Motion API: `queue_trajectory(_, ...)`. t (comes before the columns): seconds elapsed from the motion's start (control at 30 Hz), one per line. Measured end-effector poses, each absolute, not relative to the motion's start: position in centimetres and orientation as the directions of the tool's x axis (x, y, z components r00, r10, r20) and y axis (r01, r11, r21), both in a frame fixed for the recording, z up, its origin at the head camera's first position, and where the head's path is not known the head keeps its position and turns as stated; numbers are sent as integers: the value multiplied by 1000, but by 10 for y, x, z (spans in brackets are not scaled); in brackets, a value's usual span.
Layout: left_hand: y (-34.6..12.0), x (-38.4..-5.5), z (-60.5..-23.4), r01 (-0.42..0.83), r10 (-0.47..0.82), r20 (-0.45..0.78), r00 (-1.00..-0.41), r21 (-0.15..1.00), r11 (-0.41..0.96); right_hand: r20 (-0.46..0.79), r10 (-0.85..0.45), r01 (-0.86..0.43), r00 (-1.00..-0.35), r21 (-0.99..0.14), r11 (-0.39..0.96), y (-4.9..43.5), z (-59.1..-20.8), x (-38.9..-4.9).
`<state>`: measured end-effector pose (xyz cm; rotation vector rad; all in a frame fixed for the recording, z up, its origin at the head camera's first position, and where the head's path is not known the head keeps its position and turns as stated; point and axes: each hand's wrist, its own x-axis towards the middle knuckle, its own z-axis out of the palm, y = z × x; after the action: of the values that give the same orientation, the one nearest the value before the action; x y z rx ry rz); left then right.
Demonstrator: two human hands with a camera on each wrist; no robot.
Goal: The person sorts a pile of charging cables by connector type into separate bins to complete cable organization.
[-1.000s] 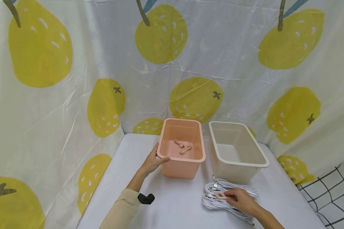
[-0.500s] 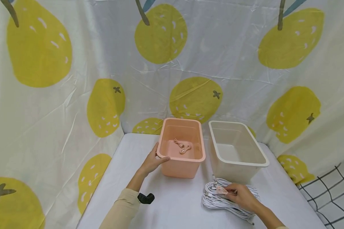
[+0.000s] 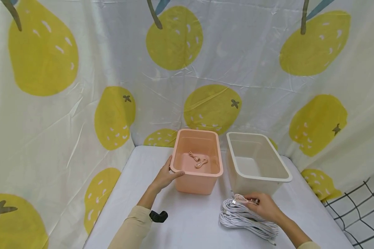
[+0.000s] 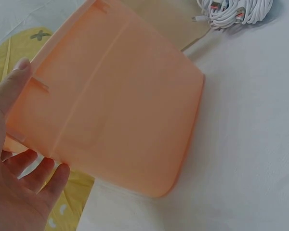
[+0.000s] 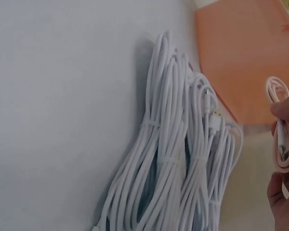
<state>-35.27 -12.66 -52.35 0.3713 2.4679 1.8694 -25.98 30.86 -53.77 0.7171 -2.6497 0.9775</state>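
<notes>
My left hand (image 3: 162, 178) grips the near left corner of a pink plastic bin (image 3: 194, 183), thumb on the rim and fingers on the side. Inside it lie two small coiled pink cables, one cable (image 3: 194, 156) just behind the other cable (image 3: 201, 163). With thumb and fingers my right hand (image 3: 267, 208) pinches another coiled pink cable (image 5: 275, 86), its metal plug showing in the right wrist view. Below that hand lies a heap of bundled white cables (image 3: 246, 223), with some plug ends showing at its upper left.
A cream bin (image 3: 261, 177) stands right of the pink one, just behind the cable heap. White cloth (image 3: 187, 224) covers the table. A fruit-patterned curtain (image 3: 252, 62) hangs behind and at the sides. Dark-lined grid fabric (image 3: 361, 204) shows at the right.
My right hand has lifted the pink cable off the white cable heap and moved it slightly away from me, towards the cream bin. The left hand stays on the pink bin.
</notes>
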Motion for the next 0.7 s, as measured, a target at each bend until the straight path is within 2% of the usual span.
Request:
queue_trajectory(0.37, -128, -353, -524, 166, 196, 114, -974, 947, 273, 394, -372, -540, -841, -562, 626, 300, -507, -266)
queue_trajectory(0.7, -127, -351, -522, 155, 200, 102, -974, 951, 266, 525, -438, -678, -730, -477, 559, 285, -465, -287)
